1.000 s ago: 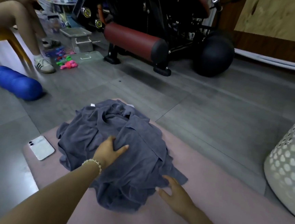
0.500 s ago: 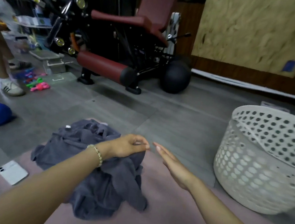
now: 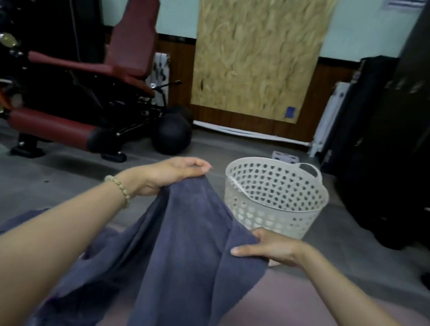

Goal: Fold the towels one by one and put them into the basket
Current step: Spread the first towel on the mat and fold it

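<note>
Lifting off the heap [image 3: 13, 222]: left hand [image 3: 171, 176] pinches a grey towel [image 3: 190, 259] by its top edge, raised where a second ago it pressed down; right hand [image 3: 269, 248], then flat, grips the edge lower down. Towel hangs between both. Basket [image 3: 275, 207] beyond right hand. Judged: one towel separated, folding not begun.

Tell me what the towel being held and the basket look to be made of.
Towel: soft grey-blue cloth, likely terry or microfibre; matte, it drapes in limp folds.
Basket: white moulded plastic, it seems; smooth rigid wall pierced with regular holes.
</note>
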